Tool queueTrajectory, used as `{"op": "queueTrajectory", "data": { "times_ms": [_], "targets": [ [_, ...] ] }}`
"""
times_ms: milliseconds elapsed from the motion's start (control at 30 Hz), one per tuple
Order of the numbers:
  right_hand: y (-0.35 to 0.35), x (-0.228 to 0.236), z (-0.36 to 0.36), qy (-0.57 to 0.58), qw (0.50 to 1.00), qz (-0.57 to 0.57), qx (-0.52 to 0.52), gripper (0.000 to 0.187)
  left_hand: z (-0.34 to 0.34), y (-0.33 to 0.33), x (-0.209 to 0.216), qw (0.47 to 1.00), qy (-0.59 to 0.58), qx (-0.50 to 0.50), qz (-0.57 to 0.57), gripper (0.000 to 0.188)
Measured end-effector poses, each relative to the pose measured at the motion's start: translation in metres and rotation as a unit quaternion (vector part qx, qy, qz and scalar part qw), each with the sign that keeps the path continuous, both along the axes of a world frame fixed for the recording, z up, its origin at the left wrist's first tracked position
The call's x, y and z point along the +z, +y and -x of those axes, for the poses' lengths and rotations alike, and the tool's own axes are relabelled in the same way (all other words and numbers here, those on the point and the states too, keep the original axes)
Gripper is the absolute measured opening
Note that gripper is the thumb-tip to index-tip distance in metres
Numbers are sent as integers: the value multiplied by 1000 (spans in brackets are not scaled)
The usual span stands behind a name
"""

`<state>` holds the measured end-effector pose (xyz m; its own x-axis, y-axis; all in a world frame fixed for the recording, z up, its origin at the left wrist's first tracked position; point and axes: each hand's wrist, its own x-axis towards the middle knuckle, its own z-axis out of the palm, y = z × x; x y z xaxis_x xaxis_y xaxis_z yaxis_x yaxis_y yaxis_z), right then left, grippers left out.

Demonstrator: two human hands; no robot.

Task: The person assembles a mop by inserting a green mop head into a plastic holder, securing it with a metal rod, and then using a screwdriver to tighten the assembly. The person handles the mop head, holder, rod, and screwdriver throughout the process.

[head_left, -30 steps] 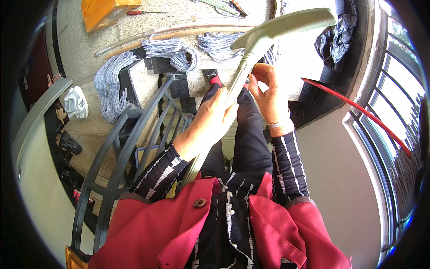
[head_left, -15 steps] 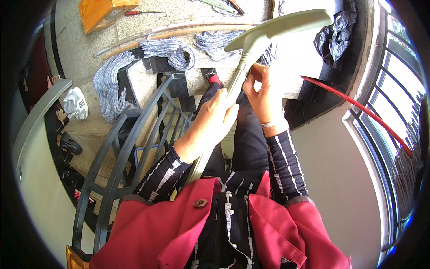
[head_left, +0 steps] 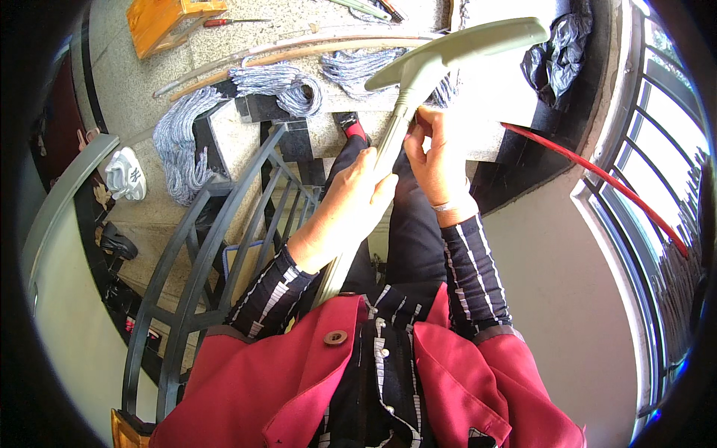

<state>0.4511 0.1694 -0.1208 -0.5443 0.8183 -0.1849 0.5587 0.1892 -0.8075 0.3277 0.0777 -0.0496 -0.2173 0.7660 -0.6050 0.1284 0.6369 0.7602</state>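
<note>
My left hand [head_left: 345, 207], near the middle of the frame, is wrapped around the pale green pole [head_left: 387, 147], thumb on the right side of it. My right hand [head_left: 441, 160] stands just to the right and a little higher in the frame, thumb and forefinger bent toward each other at the pole's right edge, below its head [head_left: 459, 52]. I cannot tell whether those fingertips touch the pole or pinch something small.

The pole's long axis slants from my coat [head_left: 299, 366], at lower centre, up and rightward; the broad head lies across its upper end, toward the upper right. Of my two hands, the right is the nearer to the neck where pole and head meet, which lies above and to the left of it. My left grips lower down the shaft.

Beyond the head, a coiled bundle of blue-grey strands [head_left: 278, 82] lies at upper left of centre, just below a long wooden stick [head_left: 328, 50]. A screwdriver [head_left: 228, 22] and a wooden box [head_left: 160, 26] are farther out at the upper left. A black plastic bag [head_left: 556, 63] sits at the upper right, above a red bar [head_left: 602, 178].
</note>
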Motion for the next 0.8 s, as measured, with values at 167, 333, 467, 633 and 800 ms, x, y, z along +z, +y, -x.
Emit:
{"op": "queueTrajectory", "data": {
  "times_ms": [167, 333, 467, 633, 800],
  "targets": [
    [0, 1, 0, 8, 1000, -8, -9, 27, -3, 4, 2, 1000, -6, 2, 26, 21],
    [1, 1, -2, 1, 1000, 1, -23, 27, -6, 6, 1, 999, -12, 1, 42, 23],
    [0, -1, -3, -5, 999, 0, -33, 27, -11, 7, -2, 999, -16, 9, 44, 23],
    [1, -2, -6, -11, 1000, -2, -29, 24, -14, 8, -4, 999, -24, 10, 47, 22],
    [3, 0, -6, -17, 999, 16, -32, 24, -14, 11, -4, 999, -21, -5, 34, 20]
  ]
}}
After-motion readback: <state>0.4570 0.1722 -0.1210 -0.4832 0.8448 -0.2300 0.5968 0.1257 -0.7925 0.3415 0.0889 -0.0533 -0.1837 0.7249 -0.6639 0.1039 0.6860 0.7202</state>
